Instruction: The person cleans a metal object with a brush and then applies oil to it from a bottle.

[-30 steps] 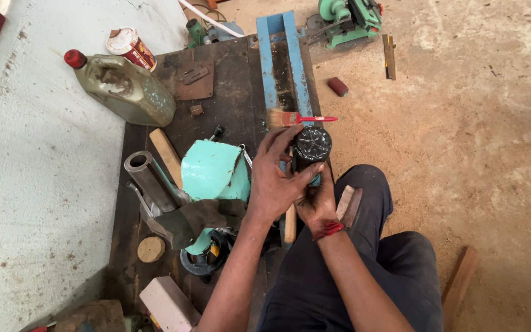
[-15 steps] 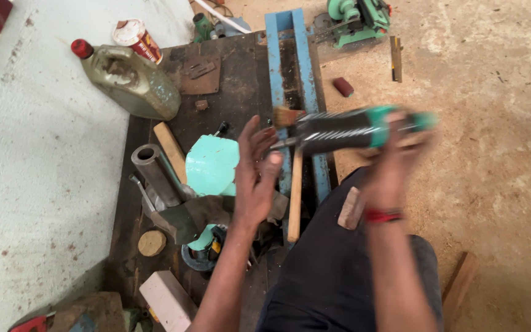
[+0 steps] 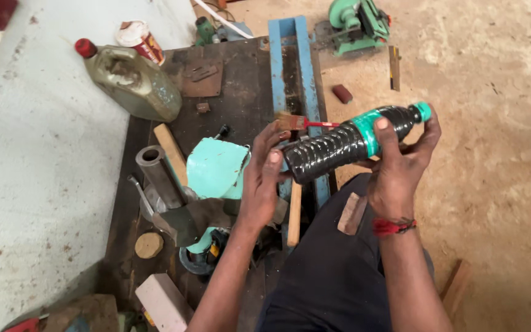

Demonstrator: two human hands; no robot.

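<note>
Gripping a black bottle [image 3: 339, 146] with a green label and cap, the right hand [image 3: 401, 166] is holding it nearly level above the lap, cap end pointing right; its fingers are curling around the neck end, thumb lying over the green band. The left hand [image 3: 264, 178] is touching the bottle's base, its fingers loosely spread against the ribbed bottom rather than clamping it. Just behind the base, a small brush [image 3: 299, 123] with a red handle is resting across a blue rail [image 3: 290, 61]. A teal metal piece [image 3: 216, 167] is sitting on the dark tabletop [image 3: 241, 92] just left of the left hand, beside a steel pipe [image 3: 158, 172]. A dirty jug [image 3: 133, 83] with a red cap is lying at the tabletop's far left edge.
</note>
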